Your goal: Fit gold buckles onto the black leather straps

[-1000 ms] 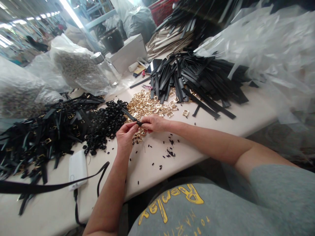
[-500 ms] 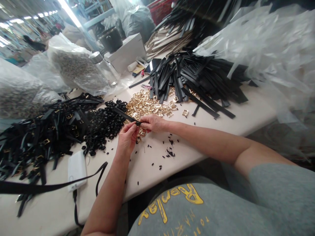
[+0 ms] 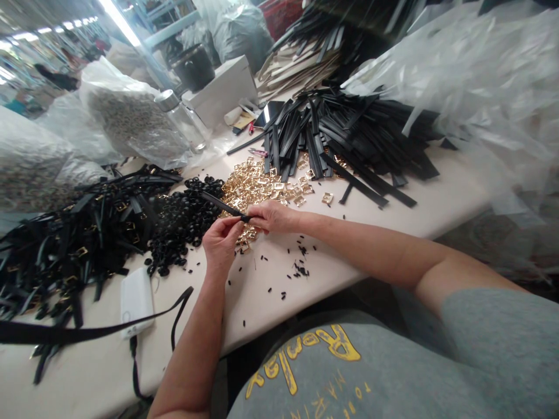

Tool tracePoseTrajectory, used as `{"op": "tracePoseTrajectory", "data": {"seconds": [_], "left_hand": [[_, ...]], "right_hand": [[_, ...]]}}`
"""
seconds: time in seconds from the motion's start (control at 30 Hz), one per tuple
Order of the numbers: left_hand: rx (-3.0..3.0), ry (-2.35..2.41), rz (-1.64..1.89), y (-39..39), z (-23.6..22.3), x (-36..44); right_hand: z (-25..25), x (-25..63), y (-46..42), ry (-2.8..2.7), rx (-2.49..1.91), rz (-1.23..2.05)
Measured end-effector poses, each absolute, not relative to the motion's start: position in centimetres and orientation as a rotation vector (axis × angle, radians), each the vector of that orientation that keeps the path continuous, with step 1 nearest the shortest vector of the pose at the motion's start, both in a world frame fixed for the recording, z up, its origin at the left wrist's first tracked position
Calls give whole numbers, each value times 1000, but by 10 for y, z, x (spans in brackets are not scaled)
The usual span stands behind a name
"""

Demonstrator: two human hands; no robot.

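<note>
A black strap (image 3: 222, 205) is pinched at its near end between my two hands, its free part pointing up and left over the piles. My left hand (image 3: 222, 237) is closed, thumb and fingertips on the strap's end. Fingers bent, my right hand (image 3: 274, 217) grips the same end from the right. Whatever small part may sit between the fingertips is hidden. Just beyond the hands lies a heap of gold buckles (image 3: 248, 185). Left of it is a pile of small black loops (image 3: 186, 218).
Unworked black straps (image 3: 314, 134) lie at the back; straps with buckles (image 3: 100, 221) are heaped at left. A white power bank (image 3: 137, 299) with a cable sits near the front left. A glass bottle (image 3: 181, 122) stands behind. Small black bits (image 3: 301, 269) dot the table. Plastic sheeting (image 3: 480, 87) hangs at right.
My left hand has shifted slightly left, its fingers still at the strap's end. The right hand keeps its grip, and the strap stays in nearly the same place.
</note>
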State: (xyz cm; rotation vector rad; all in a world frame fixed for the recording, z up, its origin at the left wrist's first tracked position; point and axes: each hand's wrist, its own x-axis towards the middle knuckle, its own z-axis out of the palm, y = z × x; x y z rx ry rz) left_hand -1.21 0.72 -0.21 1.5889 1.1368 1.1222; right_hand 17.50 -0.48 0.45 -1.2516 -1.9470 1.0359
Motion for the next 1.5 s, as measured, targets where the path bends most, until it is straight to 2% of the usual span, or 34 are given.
{"op": "tracePoseTrajectory", "data": {"seconds": [0.2, 0.4, 0.67, 0.97, 1.23, 1.5], "left_hand": [[1864, 1164, 1070, 11, -4, -17], [1836, 1173, 1039, 9, -2, -14], [2101, 1165, 1065, 7, 2, -9], [1566, 1192, 1132, 15, -4, -18], [1468, 1159, 1051, 15, -4, -15], [1484, 1148, 990, 13, -8, -12]], "right_hand": [[7, 174, -5, -2099, -1385, 828], [4, 173, -4, -2107, -1380, 819], [3, 169, -5, -2023, -1416, 822], [4, 172, -7, -1779, -1361, 1060], [7, 173, -7, -1873, -1454, 828], [0, 171, -4, -1905, -1359, 886]]}}
